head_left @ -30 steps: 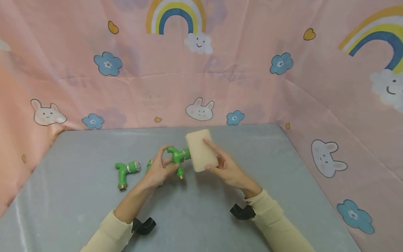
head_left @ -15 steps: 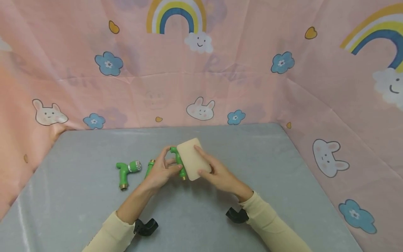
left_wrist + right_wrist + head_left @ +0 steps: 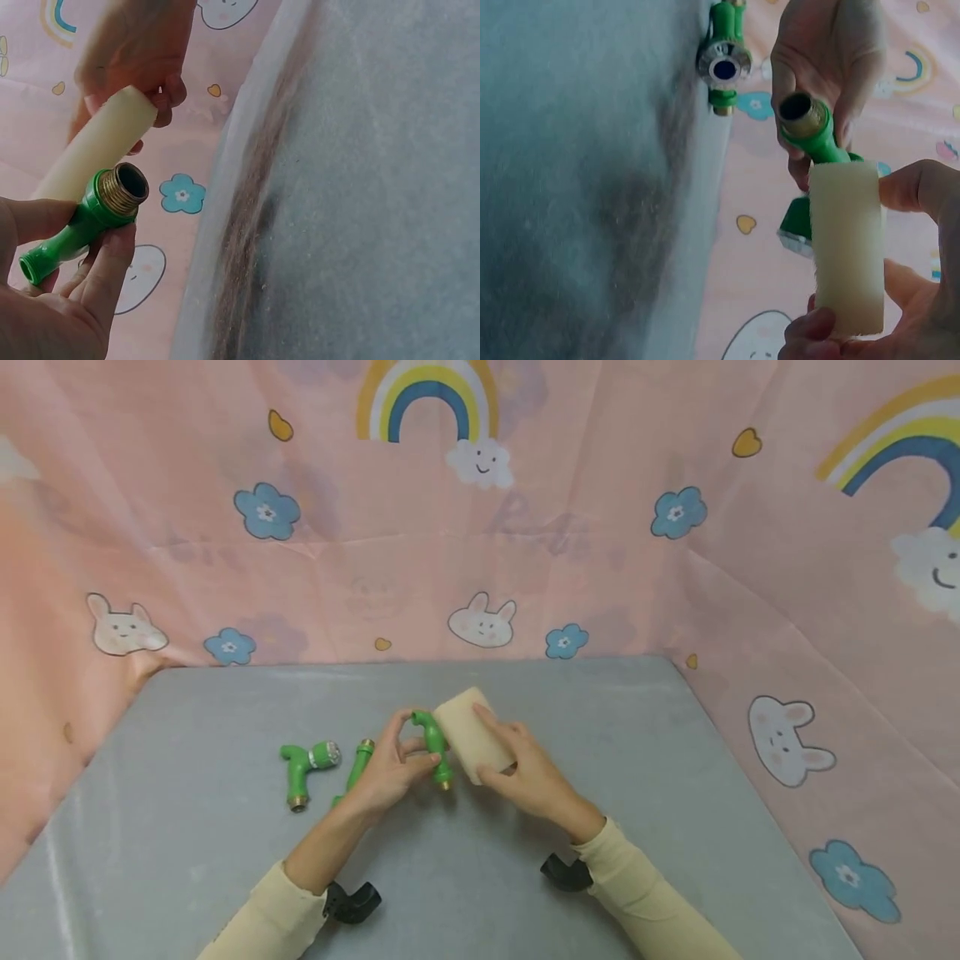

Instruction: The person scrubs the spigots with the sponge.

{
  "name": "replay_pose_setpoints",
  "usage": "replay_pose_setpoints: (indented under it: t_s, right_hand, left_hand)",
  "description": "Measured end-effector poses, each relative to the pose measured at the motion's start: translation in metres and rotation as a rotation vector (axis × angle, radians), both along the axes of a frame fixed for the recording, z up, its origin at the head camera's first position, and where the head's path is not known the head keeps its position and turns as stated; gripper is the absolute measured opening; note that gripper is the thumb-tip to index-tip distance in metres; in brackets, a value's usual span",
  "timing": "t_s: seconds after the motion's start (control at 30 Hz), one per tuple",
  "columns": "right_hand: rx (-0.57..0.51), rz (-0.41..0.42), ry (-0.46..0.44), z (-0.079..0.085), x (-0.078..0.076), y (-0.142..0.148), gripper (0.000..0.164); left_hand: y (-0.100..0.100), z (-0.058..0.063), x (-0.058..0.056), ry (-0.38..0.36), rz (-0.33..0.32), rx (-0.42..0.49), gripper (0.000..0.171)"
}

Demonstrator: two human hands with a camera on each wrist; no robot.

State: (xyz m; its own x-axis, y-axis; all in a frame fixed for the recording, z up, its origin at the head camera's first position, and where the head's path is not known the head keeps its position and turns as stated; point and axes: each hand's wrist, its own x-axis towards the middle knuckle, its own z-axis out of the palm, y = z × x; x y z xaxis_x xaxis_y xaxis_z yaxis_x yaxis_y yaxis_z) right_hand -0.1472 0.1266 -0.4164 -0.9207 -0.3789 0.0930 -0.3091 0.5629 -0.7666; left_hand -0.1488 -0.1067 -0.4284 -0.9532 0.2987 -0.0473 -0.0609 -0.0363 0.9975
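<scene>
My left hand (image 3: 390, 772) grips a green tap (image 3: 435, 747) with fingers and thumb. Its brass threaded end (image 3: 120, 191) faces the camera in the left wrist view. A cream block-shaped sponge (image 3: 474, 735) is pinched between the fingers and thumb of my right hand (image 3: 536, 772). The sponge stands right against the far side of the tap and covers its knob end in the head view. Part of that end (image 3: 799, 221) shows beside the sponge in the right wrist view. Both things are held up above the table.
Two more green taps lie on the grey table (image 3: 187, 860) to the left: one tap (image 3: 298, 775) stands apart, and another tap (image 3: 362, 762) is partly hidden behind my left hand. A pink patterned cloth (image 3: 337, 568) hangs around the back and sides.
The sponge has moved left and down onto the tap's right end, then tilted slightly and shifted back a little right. The tap has moved slightly right in the left hand.
</scene>
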Motion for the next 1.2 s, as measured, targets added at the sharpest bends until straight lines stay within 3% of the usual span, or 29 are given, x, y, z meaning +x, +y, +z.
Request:
replay_pose_setpoints:
  t_s: [0.2, 0.33, 0.77, 0.87, 1.07, 1.2]
  right_hand:
    - [0.099, -0.036, 0.018, -0.002, 0.003, 0.006, 0.077]
    - [0.139, -0.041, 0.021, -0.003, 0.005, 0.007, 0.084]
    - [0.155, -0.119, 0.115, -0.001, -0.008, 0.027, 0.081]
    - [0.105, -0.094, 0.169, 0.002, -0.008, 0.025, 0.081]
    - [0.063, 0.040, 0.224, 0.003, -0.003, 0.011, 0.078]
    - [0.090, 0.019, 0.203, 0.001, -0.004, 0.010, 0.077]
  left_hand:
    - [0.005, -0.004, 0.002, -0.009, -0.003, -0.025, 0.057]
    - [0.009, -0.005, 0.004, -0.017, 0.016, -0.036, 0.057]
    - [0.002, -0.001, -0.003, -0.020, 0.089, -0.081, 0.066]
    - [0.000, 0.000, -0.004, -0.012, 0.072, -0.068, 0.067]
    - [-0.004, 0.000, -0.003, 0.005, 0.020, -0.041, 0.064]
    - [-0.005, 0.002, -0.002, 0.012, 0.015, -0.037, 0.063]
